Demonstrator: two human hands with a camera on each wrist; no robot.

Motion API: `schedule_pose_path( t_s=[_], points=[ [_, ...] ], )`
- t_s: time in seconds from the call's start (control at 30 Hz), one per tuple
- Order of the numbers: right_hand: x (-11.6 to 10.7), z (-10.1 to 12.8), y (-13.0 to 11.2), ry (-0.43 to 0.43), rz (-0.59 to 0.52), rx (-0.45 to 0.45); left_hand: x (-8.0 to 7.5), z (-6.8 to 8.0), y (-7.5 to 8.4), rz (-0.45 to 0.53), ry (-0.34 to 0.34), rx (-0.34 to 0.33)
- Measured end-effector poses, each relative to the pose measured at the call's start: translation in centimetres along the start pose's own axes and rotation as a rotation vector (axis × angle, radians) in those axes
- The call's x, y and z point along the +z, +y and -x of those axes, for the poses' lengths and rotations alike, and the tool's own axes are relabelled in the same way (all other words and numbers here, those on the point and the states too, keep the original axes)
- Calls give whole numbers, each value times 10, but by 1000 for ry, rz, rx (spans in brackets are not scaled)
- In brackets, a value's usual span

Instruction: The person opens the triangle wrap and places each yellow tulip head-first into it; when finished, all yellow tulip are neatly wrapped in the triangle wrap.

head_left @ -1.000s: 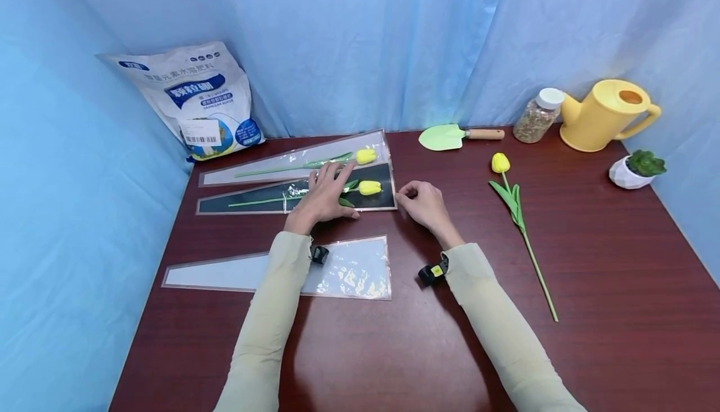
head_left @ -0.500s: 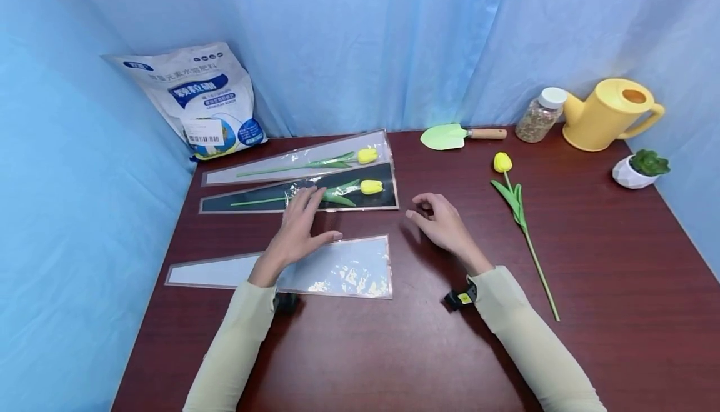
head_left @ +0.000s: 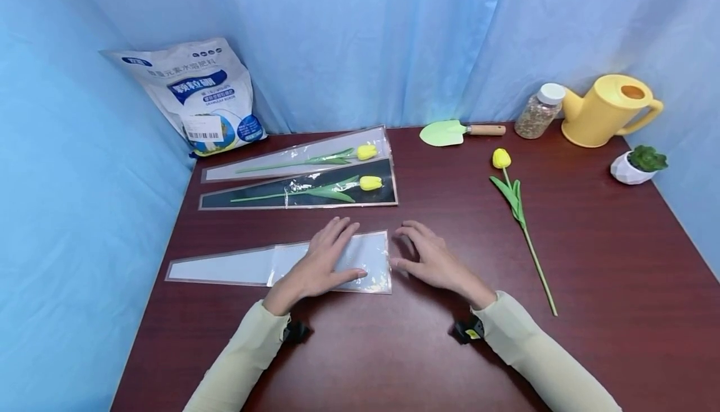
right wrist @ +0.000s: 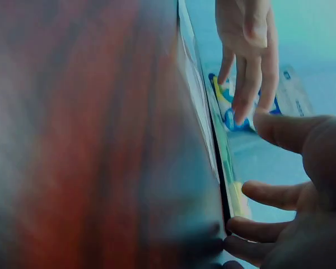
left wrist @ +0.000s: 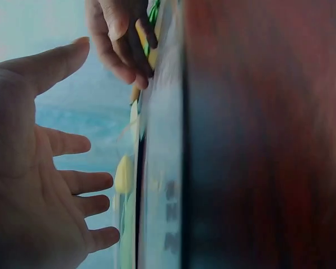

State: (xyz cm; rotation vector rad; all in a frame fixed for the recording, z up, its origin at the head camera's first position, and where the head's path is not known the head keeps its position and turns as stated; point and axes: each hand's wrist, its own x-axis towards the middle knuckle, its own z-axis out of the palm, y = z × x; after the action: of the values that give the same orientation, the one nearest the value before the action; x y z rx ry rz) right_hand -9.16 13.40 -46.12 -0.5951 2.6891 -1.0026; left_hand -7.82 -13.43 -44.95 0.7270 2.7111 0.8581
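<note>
Both hands are spread flat: the left hand [head_left: 320,265] rests on the empty clear sleeve [head_left: 253,266] near the worktop's [head_left: 590,243] front, the right hand [head_left: 430,262] beside its wide mouth. Best to pin the film while lifting its edge gently.

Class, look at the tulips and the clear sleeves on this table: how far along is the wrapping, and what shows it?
Done: two tulips already lie inside sleeves, the upper sleeved tulip and the dark-backed sleeved tulip. In hand: the left hand is over the empty sleeve, and the right hand is at its wide open end. Left: the loose tulip lies bare on the table.
</note>
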Motion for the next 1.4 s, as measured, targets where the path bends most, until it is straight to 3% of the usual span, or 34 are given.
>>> schedule_pose_path(
  t_s=[0.2,0.53,0.9,1.2,1.33,1.4],
  points=[
    [7,6,-6,-107,78,-43,8,0,2,-22,-128,-31],
    [18,5,-5,-116,189,-46,14,-1,0,-50,-185,-37],
    [20,2,-6,-48,193,-24,24,-4,-6,-140,-180,-24],
    [21,-5,-11,81,239,51,24,-15,-3,-182,-191,-25],
    [20,-5,-11,136,212,46,24,-22,-3,-190,-203,-25],
    [19,-6,-10,120,160,33,24,-25,-3,-194,-212,-31]
  ],
)
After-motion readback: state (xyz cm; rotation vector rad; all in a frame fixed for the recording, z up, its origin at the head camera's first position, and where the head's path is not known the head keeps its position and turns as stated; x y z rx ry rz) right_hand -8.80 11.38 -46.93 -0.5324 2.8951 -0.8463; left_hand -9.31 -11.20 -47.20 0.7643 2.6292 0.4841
